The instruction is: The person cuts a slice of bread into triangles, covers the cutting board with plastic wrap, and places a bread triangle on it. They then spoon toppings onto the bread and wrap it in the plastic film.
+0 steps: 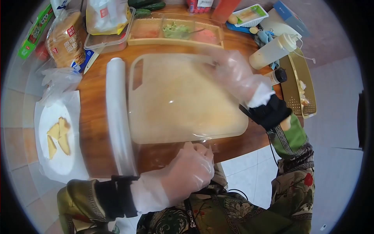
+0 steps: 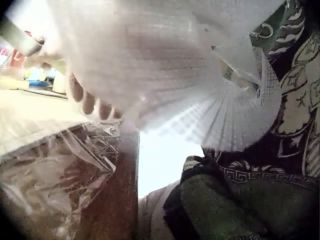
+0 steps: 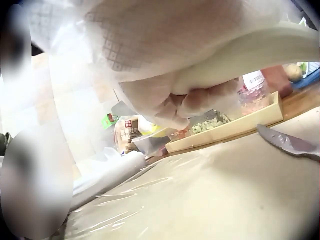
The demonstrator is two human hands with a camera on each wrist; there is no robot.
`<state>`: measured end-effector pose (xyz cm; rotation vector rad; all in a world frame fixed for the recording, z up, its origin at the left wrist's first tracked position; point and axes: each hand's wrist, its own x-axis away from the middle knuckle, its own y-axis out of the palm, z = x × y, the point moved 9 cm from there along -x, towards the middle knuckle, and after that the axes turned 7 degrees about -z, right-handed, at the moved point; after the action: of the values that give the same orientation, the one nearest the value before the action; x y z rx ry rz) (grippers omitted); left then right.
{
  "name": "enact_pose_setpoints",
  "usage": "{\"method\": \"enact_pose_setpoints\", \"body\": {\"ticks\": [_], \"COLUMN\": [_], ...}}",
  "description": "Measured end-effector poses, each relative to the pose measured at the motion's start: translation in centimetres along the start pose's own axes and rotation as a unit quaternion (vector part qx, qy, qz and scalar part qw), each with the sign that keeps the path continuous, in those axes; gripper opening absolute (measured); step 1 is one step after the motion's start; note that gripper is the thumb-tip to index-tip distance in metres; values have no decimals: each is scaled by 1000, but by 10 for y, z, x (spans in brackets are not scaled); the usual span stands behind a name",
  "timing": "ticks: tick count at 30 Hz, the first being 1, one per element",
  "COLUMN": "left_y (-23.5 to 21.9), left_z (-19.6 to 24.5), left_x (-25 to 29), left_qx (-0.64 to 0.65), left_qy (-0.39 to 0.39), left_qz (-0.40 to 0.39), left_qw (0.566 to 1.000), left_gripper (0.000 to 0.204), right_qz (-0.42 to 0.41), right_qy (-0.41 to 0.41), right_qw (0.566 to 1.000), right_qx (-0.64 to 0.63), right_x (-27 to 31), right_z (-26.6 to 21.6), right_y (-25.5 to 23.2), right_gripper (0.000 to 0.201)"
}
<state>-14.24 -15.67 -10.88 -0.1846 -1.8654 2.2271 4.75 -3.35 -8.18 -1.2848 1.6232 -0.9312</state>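
A pale cutting board (image 1: 183, 101) lies on the wooden table, with glossy clear film (image 2: 95, 150) at its near edge. My left hand (image 1: 187, 167), in a clear glove, has curled fingers gripping the film there. Over the board's far right part, my gloved right hand (image 1: 237, 76) is blurred in the head view. The right wrist view shows its fingers (image 3: 175, 107) bent; whether they hold anything is unclear. A knife blade (image 3: 290, 142) is over the board, its handle out of that view. Left of the board lies a long roll of film (image 1: 117, 113).
Behind the board stands a divided tray (image 1: 175, 41) of chopped food. Bagged bread (image 1: 66, 39) is at the back left, above yellow wedges (image 1: 59, 134) on a white plate (image 1: 58, 167). A squeeze bottle (image 1: 272, 50) and a tan basket (image 1: 292, 89) are at the right.
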Motion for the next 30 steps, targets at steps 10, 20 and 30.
{"method": "enact_pose_setpoints", "body": {"ticks": [10, 20, 30], "left_y": [17, 20, 44], "left_z": [-2, 0, 11], "left_x": [-32, -44, -49], "left_qx": [54, 106, 132], "left_qy": [-21, -5, 32], "left_qz": [-4, 9, -46], "left_qw": [998, 994, 990], "left_gripper": [17, 5, 7], "right_qz": [49, 36, 29], "right_qy": [-87, -77, -48], "right_qw": [994, 996, 997], "right_qx": [51, 25, 53], "right_x": [-47, -50, -44], "right_z": [9, 22, 31], "right_y": [30, 49, 46], "right_gripper": [29, 22, 19]}}
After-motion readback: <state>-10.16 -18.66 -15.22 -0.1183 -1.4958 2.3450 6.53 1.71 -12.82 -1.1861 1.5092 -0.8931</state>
